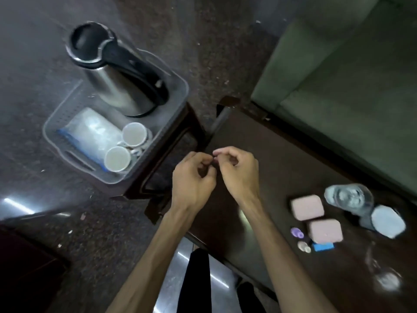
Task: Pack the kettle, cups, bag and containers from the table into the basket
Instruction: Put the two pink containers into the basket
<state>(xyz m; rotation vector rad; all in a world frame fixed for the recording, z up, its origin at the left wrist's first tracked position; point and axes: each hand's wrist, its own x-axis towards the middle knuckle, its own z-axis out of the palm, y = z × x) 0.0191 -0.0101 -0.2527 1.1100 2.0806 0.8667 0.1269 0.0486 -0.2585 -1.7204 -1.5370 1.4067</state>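
Note:
A grey plastic basket stands on a small dark stool at the left. Inside it are a steel kettle with a black lid and handle, a clear plastic bag with a blue strip, and two white cups. On the dark table at the right lie two pink containers. My left hand and my right hand meet above the table's left edge, fingers curled and fingertips touching. I see nothing held in either.
A clear glass and a jar with a pale lid stand right of the pink containers. Small purple, beige and blue items lie in front. A green sofa fills the upper right. The dark floor surrounds the stool.

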